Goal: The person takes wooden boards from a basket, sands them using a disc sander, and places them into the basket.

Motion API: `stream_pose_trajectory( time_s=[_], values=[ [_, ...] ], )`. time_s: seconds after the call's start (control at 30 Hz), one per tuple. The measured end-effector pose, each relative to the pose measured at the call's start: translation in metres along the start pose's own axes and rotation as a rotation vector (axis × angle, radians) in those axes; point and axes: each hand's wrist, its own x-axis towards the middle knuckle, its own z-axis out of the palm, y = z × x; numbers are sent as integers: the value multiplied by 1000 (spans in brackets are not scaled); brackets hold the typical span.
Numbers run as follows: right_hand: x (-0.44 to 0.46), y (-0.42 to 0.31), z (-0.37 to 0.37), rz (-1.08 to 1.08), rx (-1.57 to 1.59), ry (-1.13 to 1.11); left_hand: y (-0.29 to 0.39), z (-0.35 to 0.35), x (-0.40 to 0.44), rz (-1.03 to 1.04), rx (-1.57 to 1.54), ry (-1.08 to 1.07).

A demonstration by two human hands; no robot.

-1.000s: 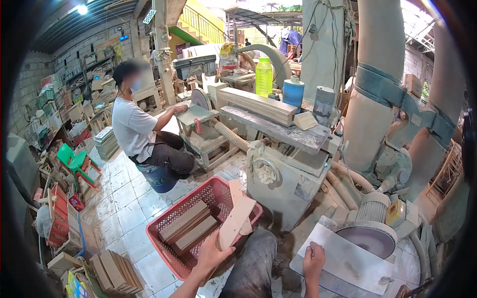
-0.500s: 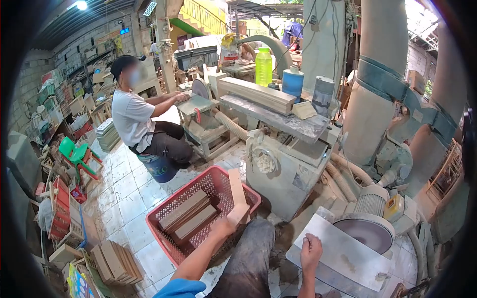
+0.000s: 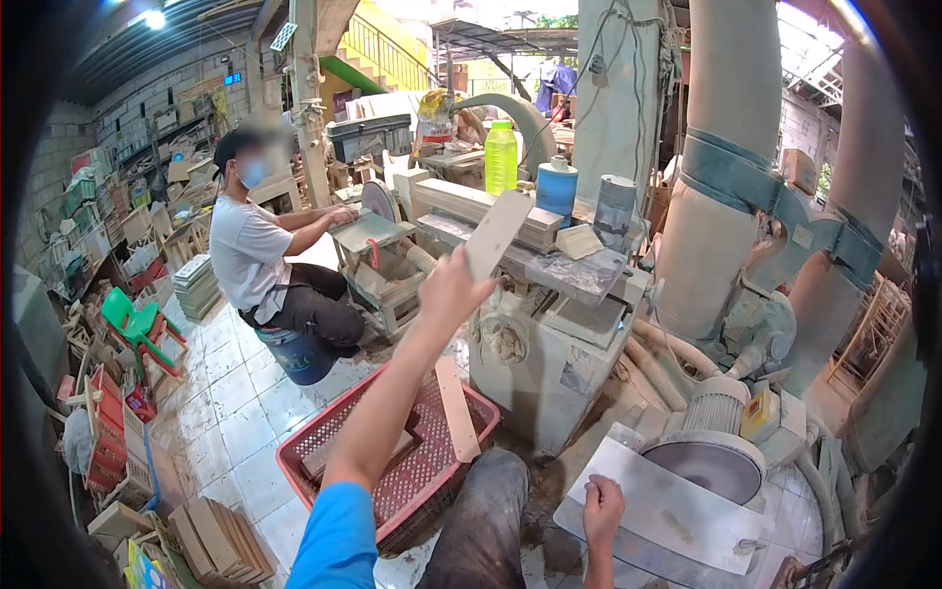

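Far left: green chair [image 3: 130,319] on the tiled floor, red crate [image 3: 106,432] below it. Lower left of the frame: row of boards [image 3: 221,538] standing on edge, packed together. Upper left of centre: seated person [image 3: 247,240], light shirt, cap and mask, on a blue bucket [image 3: 297,355]; both of that person's hands together over a small bench [image 3: 371,234], beside an upright disc [image 3: 379,199].

Lower centre: red basket [image 3: 424,494], wood pieces [image 3: 404,447] inside, partly hidden by the forearm. One long strip [image 3: 456,407] leans tilted at its right side, upper end above the rim.

Centre: left hand [image 3: 453,294] raised above the basket, blue sleeve on that arm. Thumb and fingers pinch the lower end of a flat wooden piece [image 3: 498,236], which tilts up to the right. Piece overlaps the stacked beams [image 3: 538,228] in view; contact can't be told.

Right of centre: grey machine [image 3: 525,368], beams lying along its top, small wood block [image 3: 579,241] near their right end. Yellow-green bottle [image 3: 500,157], blue canister [image 3: 556,188] and grey canister [image 3: 615,208] behind, left to right.

Lower right: right hand [image 3: 603,506], fingers curled in, over the left part of a pale plate [image 3: 677,515]; contact unclear. Sanding disc [image 3: 706,471] at the plate's upper edge, motor [image 3: 713,407] behind.
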Motion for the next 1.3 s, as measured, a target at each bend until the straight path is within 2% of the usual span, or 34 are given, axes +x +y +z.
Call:
stream_pose_trajectory(
  time_s=[0.1, 0.23, 0.37, 0.43, 0.47, 0.5, 0.57, 0.63, 0.7, 0.73, 0.87, 0.9, 0.97, 1.07, 1.3],
  values=[
    [-1, 4, 0, -36, -10, 9, 18, 17, 65, -53, 54, -118],
    [-1, 6, 0, -29, 1, 11, 31, 16, 83, -163, 116, -339],
    [-1, 1, -1, -14, 6, 12, 17, 24, 88, -195, 67, -276],
    [1, 4, 1, -10, 18, 4, -6, 32, 91, -113, 16, -400],
    [-1, 5, 0, -3, 22, -6, -12, 20, 78, -130, -166, -378],
    [-2, 5, -1, -1, 21, -17, -19, 13, 63, -141, -164, -380],
    [-1, 1, -1, 22, 16, -19, -31, 4, 32, -250, -414, -27],
    [-3, 7, 2, 7, 19, -19, -53, -14, -14, -301, -591, -10],
    [-4, 10, 1, -38, -1, -28, -84, -17, -64, -410, -481, 23],
    [-4, 8, -1, -54, -25, -48, -123, 2, -88, -429, -445, 46],
    [-3, 7, -5, 28, -28, -114, -193, 25, -212, -474, -126, -51],
    [-3, 6, -3, 22, -66, -131, -208, 27, -241, -483, -11, -146],
    [-4, 0, -1, 36, -46, -159, -227, 37, -298, -653, 196, -272],
    [-4, 3, 4, 57, -12, -138, -262, 47, -362, -805, 219, -430],
    [-3, -11, 8, 115, -136, -153, -330, 97, -432, -901, 252, -491]
  ],
)
